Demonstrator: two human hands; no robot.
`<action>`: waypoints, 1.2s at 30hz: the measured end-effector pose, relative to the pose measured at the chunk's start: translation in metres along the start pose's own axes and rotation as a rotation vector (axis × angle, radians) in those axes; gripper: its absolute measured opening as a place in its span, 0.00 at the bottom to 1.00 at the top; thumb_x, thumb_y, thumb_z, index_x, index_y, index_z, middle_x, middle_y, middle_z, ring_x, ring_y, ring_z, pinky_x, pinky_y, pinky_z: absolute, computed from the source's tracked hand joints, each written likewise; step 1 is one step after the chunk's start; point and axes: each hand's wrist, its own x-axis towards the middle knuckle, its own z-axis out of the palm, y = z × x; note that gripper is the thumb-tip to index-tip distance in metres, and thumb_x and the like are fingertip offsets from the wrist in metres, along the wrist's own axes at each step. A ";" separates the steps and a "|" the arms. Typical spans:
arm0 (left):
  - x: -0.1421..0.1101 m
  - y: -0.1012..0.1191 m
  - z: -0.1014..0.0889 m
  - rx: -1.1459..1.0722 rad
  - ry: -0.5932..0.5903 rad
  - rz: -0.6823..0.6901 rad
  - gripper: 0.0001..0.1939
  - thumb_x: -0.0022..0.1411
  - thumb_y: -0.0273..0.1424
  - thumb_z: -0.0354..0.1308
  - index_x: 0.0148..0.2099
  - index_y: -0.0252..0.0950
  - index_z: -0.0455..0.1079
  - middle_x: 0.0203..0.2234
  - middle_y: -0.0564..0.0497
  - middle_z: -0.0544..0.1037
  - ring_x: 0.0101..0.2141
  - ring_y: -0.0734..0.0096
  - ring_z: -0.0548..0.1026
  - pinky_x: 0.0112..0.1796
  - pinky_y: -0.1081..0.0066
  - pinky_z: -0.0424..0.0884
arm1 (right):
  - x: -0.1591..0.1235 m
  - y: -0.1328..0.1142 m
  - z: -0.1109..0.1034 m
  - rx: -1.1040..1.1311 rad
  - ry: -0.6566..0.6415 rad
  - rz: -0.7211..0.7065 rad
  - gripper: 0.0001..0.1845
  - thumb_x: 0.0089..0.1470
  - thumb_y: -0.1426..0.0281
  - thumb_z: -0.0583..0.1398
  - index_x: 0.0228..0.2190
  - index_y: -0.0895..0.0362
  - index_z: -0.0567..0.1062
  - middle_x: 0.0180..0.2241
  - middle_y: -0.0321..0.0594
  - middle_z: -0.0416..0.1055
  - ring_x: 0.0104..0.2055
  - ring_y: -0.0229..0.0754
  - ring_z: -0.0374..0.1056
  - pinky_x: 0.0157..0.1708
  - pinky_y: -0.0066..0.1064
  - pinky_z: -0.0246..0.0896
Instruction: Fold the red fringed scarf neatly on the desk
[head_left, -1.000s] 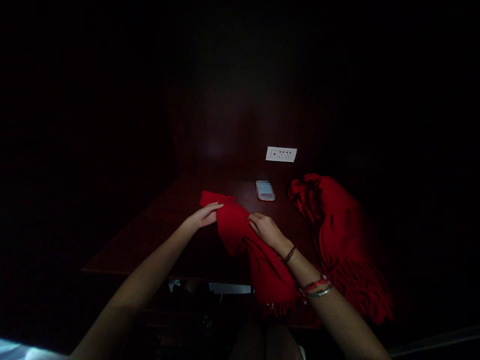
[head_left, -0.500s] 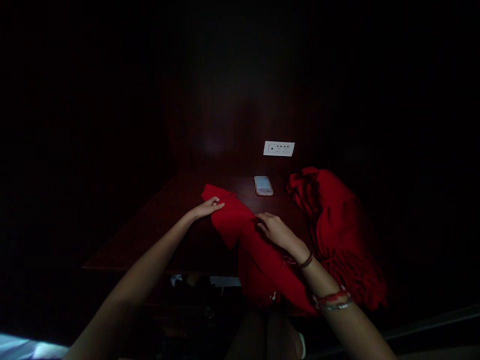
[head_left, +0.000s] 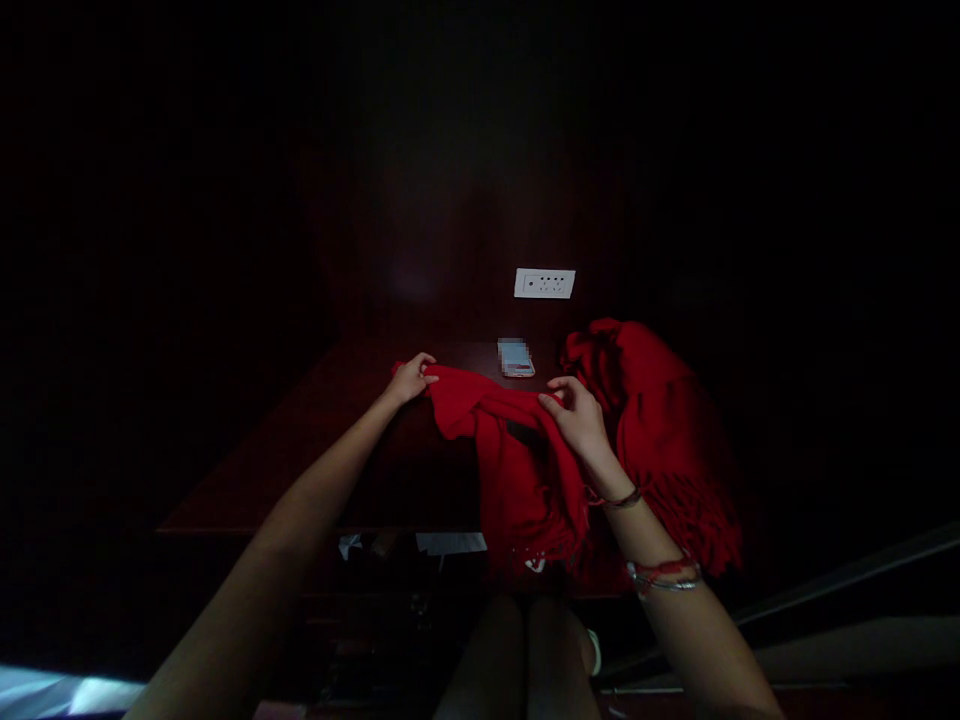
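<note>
A red scarf [head_left: 517, 460] lies across the dark wooden table [head_left: 300, 450] and hangs over its front edge, fringe at the bottom. My left hand [head_left: 411, 378] pinches the scarf's upper left corner. My right hand [head_left: 576, 418] grips the scarf's upper edge further right, fingers curled round the cloth. The stretch between my hands is pulled into a band. A second red fringed scarf [head_left: 660, 430] lies heaped just right of my right hand.
A phone [head_left: 516, 358] rests on the table behind the scarf. A white wall socket [head_left: 544, 283] sits on the dark panel above it. Papers [head_left: 450, 542] show under the table edge. My knees [head_left: 525, 650] are below. The surroundings are very dark.
Both hands have moved away from me and apart, closing on the scarf's upper edge and lifting it. The cloth, flat under my palms before, now stretches between them.
</note>
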 end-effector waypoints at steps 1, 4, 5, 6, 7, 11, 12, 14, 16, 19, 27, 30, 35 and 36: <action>0.005 0.004 0.005 0.049 0.006 0.015 0.20 0.46 0.25 0.53 0.45 0.34 0.58 0.30 0.51 0.68 0.33 0.70 0.67 0.35 0.71 0.62 | -0.002 -0.004 -0.001 -0.015 -0.009 -0.039 0.14 0.42 0.67 0.54 0.34 0.58 0.66 0.27 0.37 0.66 0.29 0.36 0.61 0.31 0.27 0.55; 0.000 0.011 0.016 0.104 -0.022 0.006 0.25 0.46 0.22 0.52 0.49 0.31 0.54 0.37 0.47 0.66 0.39 0.67 0.65 0.39 0.71 0.60 | -0.025 -0.012 0.004 0.002 -0.341 -0.198 0.17 0.44 0.68 0.53 0.40 0.57 0.64 0.30 0.37 0.67 0.31 0.35 0.63 0.33 0.26 0.55; -0.008 0.013 0.017 0.125 0.010 -0.019 0.26 0.46 0.22 0.51 0.50 0.31 0.54 0.39 0.45 0.65 0.41 0.66 0.64 0.40 0.71 0.59 | -0.034 -0.012 0.006 0.009 -0.481 -0.215 0.18 0.46 0.67 0.52 0.41 0.57 0.64 0.29 0.37 0.68 0.30 0.35 0.63 0.32 0.25 0.55; -0.020 0.014 0.018 0.153 0.061 -0.044 0.25 0.47 0.23 0.50 0.50 0.30 0.54 0.40 0.44 0.64 0.42 0.65 0.63 0.41 0.70 0.58 | -0.041 -0.010 0.008 0.009 -0.577 -0.207 0.17 0.48 0.67 0.51 0.42 0.57 0.63 0.28 0.37 0.68 0.29 0.35 0.64 0.31 0.25 0.55; -0.035 0.016 0.017 0.188 0.111 -0.066 0.23 0.48 0.24 0.50 0.49 0.30 0.55 0.39 0.44 0.64 0.42 0.65 0.63 0.41 0.69 0.58 | -0.046 -0.007 0.008 -0.002 -0.608 -0.180 0.17 0.49 0.67 0.49 0.41 0.58 0.64 0.28 0.37 0.69 0.29 0.35 0.64 0.30 0.25 0.56; -0.104 0.031 0.025 0.163 -0.079 0.085 0.10 0.53 0.34 0.46 0.33 0.34 0.65 0.24 0.51 0.68 0.29 0.70 0.67 0.33 0.71 0.62 | -0.044 0.007 0.008 -0.131 -0.467 -0.072 0.14 0.48 0.67 0.51 0.37 0.59 0.67 0.31 0.42 0.69 0.32 0.37 0.65 0.32 0.26 0.55; -0.118 0.036 0.030 0.138 -0.157 0.131 0.10 0.52 0.36 0.47 0.29 0.36 0.65 0.22 0.52 0.68 0.26 0.71 0.67 0.31 0.71 0.62 | -0.042 0.008 0.009 -0.151 -0.485 -0.068 0.14 0.46 0.66 0.52 0.36 0.59 0.68 0.31 0.42 0.69 0.32 0.38 0.65 0.32 0.26 0.55; -0.134 0.047 0.045 0.092 -0.191 0.201 0.10 0.47 0.37 0.53 0.29 0.37 0.65 0.23 0.53 0.68 0.27 0.71 0.66 0.30 0.72 0.62 | -0.040 0.007 0.015 -0.130 -0.559 -0.067 0.15 0.46 0.64 0.52 0.35 0.59 0.68 0.30 0.41 0.69 0.32 0.38 0.65 0.32 0.26 0.55; -0.136 0.053 0.059 -0.003 -0.196 0.198 0.13 0.45 0.35 0.55 0.35 0.37 0.65 0.28 0.52 0.69 0.29 0.72 0.66 0.31 0.73 0.62 | -0.042 0.004 0.022 -0.054 -0.556 -0.067 0.16 0.47 0.62 0.50 0.35 0.58 0.68 0.31 0.41 0.69 0.33 0.38 0.64 0.32 0.27 0.55; -0.125 0.056 0.073 -0.249 -0.247 0.152 0.19 0.50 0.29 0.48 0.47 0.37 0.58 0.35 0.50 0.69 0.31 0.74 0.67 0.34 0.73 0.63 | -0.044 0.001 0.028 0.014 -0.464 -0.040 0.17 0.43 0.66 0.55 0.38 0.58 0.66 0.33 0.40 0.68 0.33 0.38 0.64 0.33 0.27 0.55; -0.126 0.071 0.085 0.145 -0.119 0.140 0.29 0.45 0.32 0.55 0.51 0.34 0.54 0.40 0.42 0.65 0.40 0.62 0.65 0.39 0.67 0.60 | 0.033 0.010 0.008 0.354 -0.155 0.214 0.08 0.42 0.73 0.51 0.27 0.61 0.67 0.26 0.37 0.67 0.26 0.33 0.62 0.29 0.25 0.56; -0.127 0.073 0.076 0.306 -0.089 0.054 0.15 0.49 0.26 0.48 0.42 0.34 0.62 0.34 0.44 0.69 0.37 0.63 0.67 0.36 0.69 0.60 | 0.066 0.014 -0.002 0.230 -0.091 0.077 0.06 0.41 0.71 0.53 0.24 0.60 0.68 0.24 0.36 0.67 0.27 0.34 0.61 0.31 0.26 0.56; -0.126 0.064 0.053 0.255 -0.147 -0.006 0.13 0.51 0.26 0.43 0.39 0.37 0.63 0.32 0.48 0.71 0.35 0.66 0.68 0.35 0.72 0.60 | 0.085 0.012 0.000 0.209 -0.065 -0.008 0.06 0.41 0.70 0.54 0.23 0.60 0.69 0.23 0.35 0.66 0.27 0.33 0.61 0.31 0.26 0.55; -0.126 0.065 0.052 0.273 -0.153 0.024 0.13 0.50 0.27 0.46 0.40 0.37 0.63 0.34 0.47 0.71 0.36 0.65 0.68 0.35 0.72 0.60 | 0.084 0.008 0.004 0.240 -0.082 -0.002 0.06 0.40 0.70 0.54 0.23 0.60 0.69 0.23 0.34 0.66 0.27 0.33 0.61 0.31 0.26 0.55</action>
